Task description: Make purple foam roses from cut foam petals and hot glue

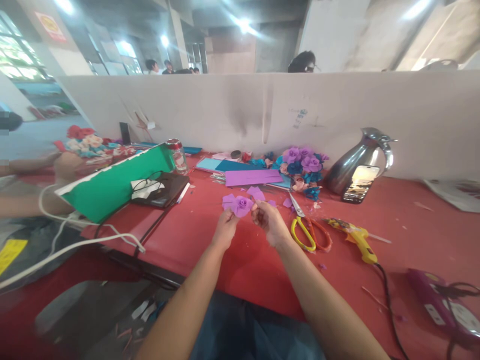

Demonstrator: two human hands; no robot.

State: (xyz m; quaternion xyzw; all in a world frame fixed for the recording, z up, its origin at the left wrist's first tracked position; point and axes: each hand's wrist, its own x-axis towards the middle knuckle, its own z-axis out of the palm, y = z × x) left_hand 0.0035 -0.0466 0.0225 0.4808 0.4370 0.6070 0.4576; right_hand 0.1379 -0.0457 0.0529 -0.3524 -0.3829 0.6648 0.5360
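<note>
A purple paper flower (243, 205) with a rolled centre and spread petals is held up above the red table. My left hand (225, 229) grips it from below, thumb and fingers closed at its lower edge. At the flower's right edge, the curled fingers of my right hand (269, 221) pinch a petal; the fingertips are partly hidden. Just behind lie cut purple paper pieces (256, 193) and a stack of purple paper strips (253, 178). Scissors (303, 227) with yellow and orange handles rest open to the right of my right hand.
A yellow glue gun (358, 239) and a purple power strip (444, 305) lie right. A metal jug (350, 162), a phone (360, 184) and a paper bouquet (302, 165) stand behind. Left are a green box (123, 185), a glass jar (177, 157), white cables and another person's arm (22, 200).
</note>
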